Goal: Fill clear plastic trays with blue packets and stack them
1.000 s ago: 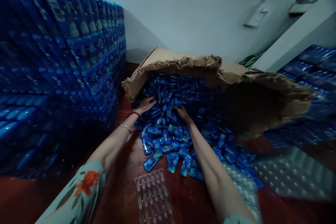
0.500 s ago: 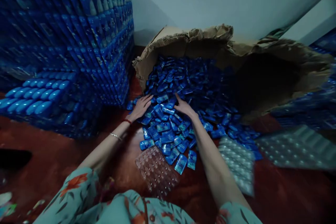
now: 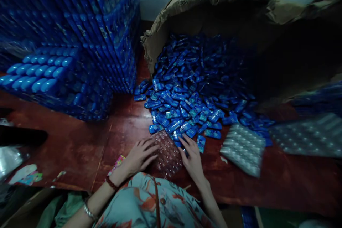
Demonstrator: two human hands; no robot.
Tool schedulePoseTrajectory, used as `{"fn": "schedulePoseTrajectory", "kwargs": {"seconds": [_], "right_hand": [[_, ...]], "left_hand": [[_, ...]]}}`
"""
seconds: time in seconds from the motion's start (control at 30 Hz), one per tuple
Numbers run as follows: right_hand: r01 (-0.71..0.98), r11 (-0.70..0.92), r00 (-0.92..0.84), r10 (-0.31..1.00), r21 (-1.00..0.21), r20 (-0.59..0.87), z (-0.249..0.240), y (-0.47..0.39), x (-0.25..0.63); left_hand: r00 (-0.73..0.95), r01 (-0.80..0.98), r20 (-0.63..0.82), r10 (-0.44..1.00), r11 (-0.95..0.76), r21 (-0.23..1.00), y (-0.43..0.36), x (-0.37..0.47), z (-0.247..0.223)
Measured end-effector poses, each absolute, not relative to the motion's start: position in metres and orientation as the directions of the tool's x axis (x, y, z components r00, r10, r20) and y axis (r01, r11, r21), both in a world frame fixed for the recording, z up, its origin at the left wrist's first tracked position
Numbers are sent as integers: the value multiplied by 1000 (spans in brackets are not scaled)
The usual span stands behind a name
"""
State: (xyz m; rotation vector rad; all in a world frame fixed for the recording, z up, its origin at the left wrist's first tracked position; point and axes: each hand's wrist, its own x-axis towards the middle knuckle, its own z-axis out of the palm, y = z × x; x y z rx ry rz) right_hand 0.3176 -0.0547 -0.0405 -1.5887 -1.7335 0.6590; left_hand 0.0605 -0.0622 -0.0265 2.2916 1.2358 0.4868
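Observation:
A clear plastic tray (image 3: 168,156) with rows of moulded cavities lies on the reddish table in front of me. My left hand (image 3: 141,154) rests at its left edge, fingers spread and holding nothing. At the tray's right side is my right hand (image 3: 191,154), fingers apart, its fingertips close to the nearest blue packets. A heap of small shiny blue packets (image 3: 184,103) spreads just beyond the tray and runs back into a torn cardboard box (image 3: 157,48). Whether the right fingertips touch a packet I cannot tell.
Tall stacks of blue packs (image 3: 107,25) stand at the left, with a lower pile (image 3: 48,73) before them. More clear trays (image 3: 244,149) lie on the right. Bits of plastic and paper (image 3: 26,174) sit near the table's left front edge.
Both hands have drawn back from the heap toward my body, down to the clear tray. The packets have spread closer around the tray's far edge. The view has tilted downward.

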Motion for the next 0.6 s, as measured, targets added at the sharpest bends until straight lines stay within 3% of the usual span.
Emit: {"fn": "schedulePoseTrajectory", "kwargs": {"seconds": [0.07, 0.17, 0.3, 0.4, 0.5, 0.6], "right_hand": [[631, 168, -87, 985, -757, 146, -50, -54, 315], [616, 221, -131, 975, -756, 179, -51, -40, 324], [658, 218, -95, 974, -720, 208, -39, -26, 330], [779, 127, -18, 983, -614, 181, -32, -19, 314], [860, 62, -24, 996, -506, 81, -31, -10, 292], [867, 38, -31, 999, -496, 23, -32, 2, 280]], "left_hand": [[600, 679, 34, 799, -532, 505, -68, 69, -28], [560, 734, -1, 829, -496, 463, -79, 70, -30], [494, 751, -47, 868, -399, 526, -100, 63, -29], [468, 740, -63, 881, -352, 573, -105, 61, -23], [408, 723, -5, 913, -320, 612, -87, 62, -19], [223, 744, 68, 972, -215, 632, -48, 62, -21]]}}
